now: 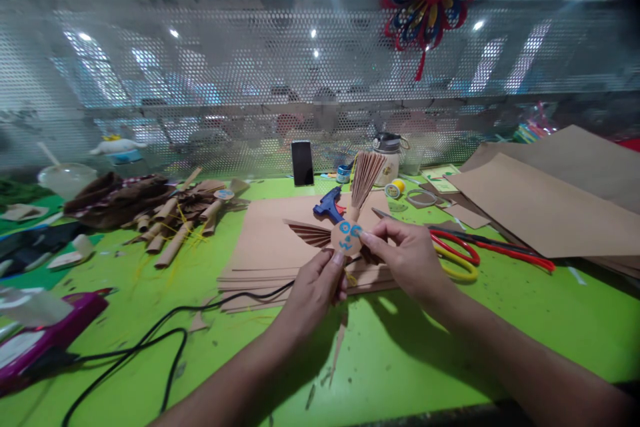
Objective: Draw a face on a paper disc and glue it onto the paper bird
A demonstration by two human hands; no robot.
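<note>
A brown paper figure is held up in both hands, above the near part of a stack of brown paper sheets on the green worktop. Its front is a flat round disc, plain brown, with a face drawn in blue: two ringed eyes and small squiggly marks below them. Behind the disc, one pleated fan rises from a narrow neck and spreads toward its top; a second, darker side fan points left and tapers to a tip. More folds show dimly at the lower right, partly covered by fingers. A bit of yellow string shows beneath. The left hand pinches the disc's bottom edge, thumb in front; the right hand pinches its right edge between thumb and forefinger. A blue glue gun lies just behind the figure.
</note>
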